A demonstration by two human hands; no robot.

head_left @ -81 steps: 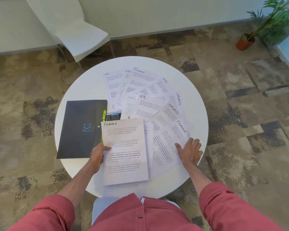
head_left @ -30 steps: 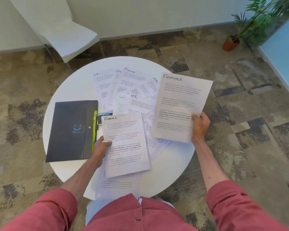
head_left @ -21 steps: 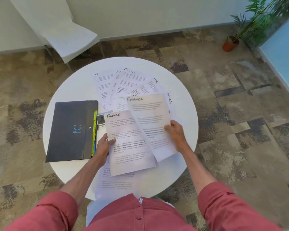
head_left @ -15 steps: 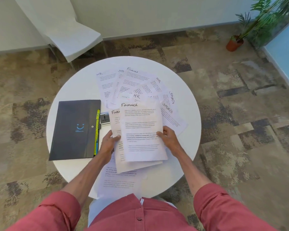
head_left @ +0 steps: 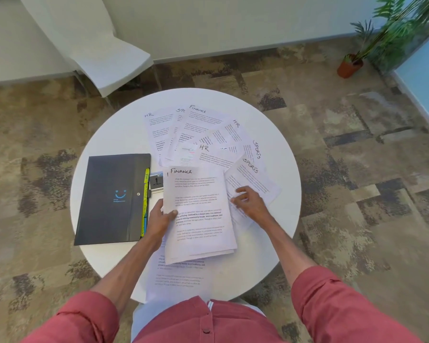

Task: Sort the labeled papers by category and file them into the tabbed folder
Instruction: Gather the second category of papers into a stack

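A: Where do we have the Finance stack (head_left: 198, 214)?

B: Just right of the dark folder (head_left: 109, 199), which lies shut and flat on the round white table (head_left: 104, 134). Our left hand (head_left: 159, 219) grips the stack's edge nearest the folder. The thumb is curled over the top sheet and the other fingers are hidden beneath.

A: And our right hand (head_left: 250, 204)?

B: It is on the side of the stack away from the folder, fingers bent, tips down on a Sports sheet (head_left: 254, 178) that the stack partly covers. Whether they pinch the paper or merely rest on it, we cannot tell.

A: The other sheets?

B: Loose papers (head_left: 208, 134) fan out beyond the folder's upper right corner, overlapping — an HR sheet (head_left: 156, 129) lies nearest the folder, with Finance, HR and Sports labels farther right. One more printed sheet sticks out from under the stack, past the level of the folder's near edge.

A: Anything at the folder's edge?

B: Yellow and blue tabs (head_left: 146, 201) poke out along its right side, and a small card (head_left: 156, 180) sits between them and the stack.
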